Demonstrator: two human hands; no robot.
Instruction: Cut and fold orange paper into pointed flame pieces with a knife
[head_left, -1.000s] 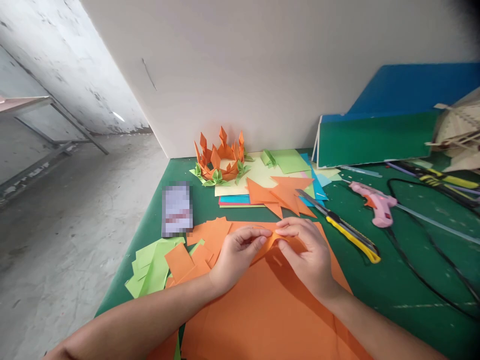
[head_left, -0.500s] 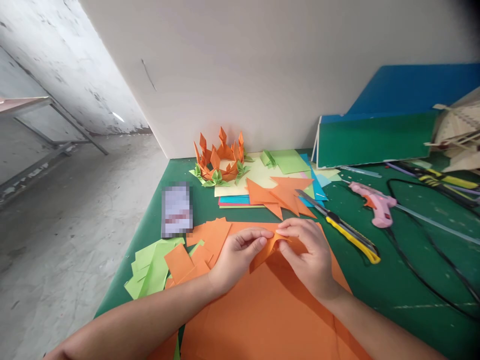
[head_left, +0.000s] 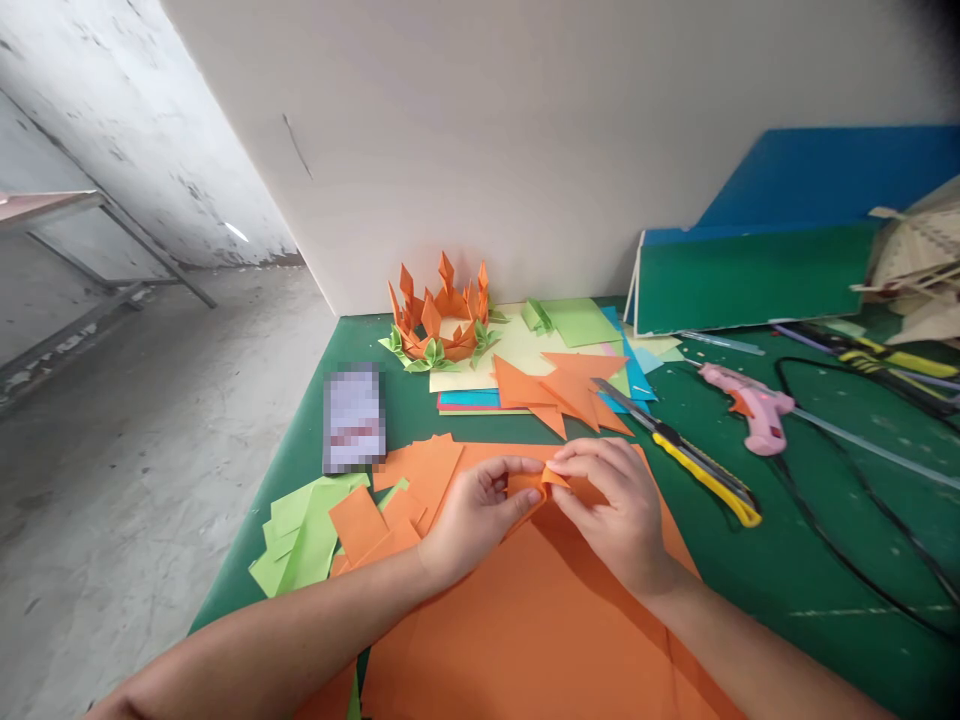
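Note:
A small folded piece of orange paper is held between my two hands, above a large orange sheet. My left hand pinches its left side between thumb and fingers. At the other side, the thumb and fingertips of my right hand close on a folded edge. Part of the paper is hidden by the fingers. Beyond the hands lie several pointed orange paper pieces. An orange and green folded-paper crown stands farther back.
Left of my hands are green paper pieces, orange squares and a blurred rectangular object. On the right lie a yellow utility knife, a pink glue gun with its cord, and pliers. Green board stands behind.
The folded orange paper has turned in my fingers, and its lower flap no longer hangs toward the sheet. Both hands stay in nearly the same place.

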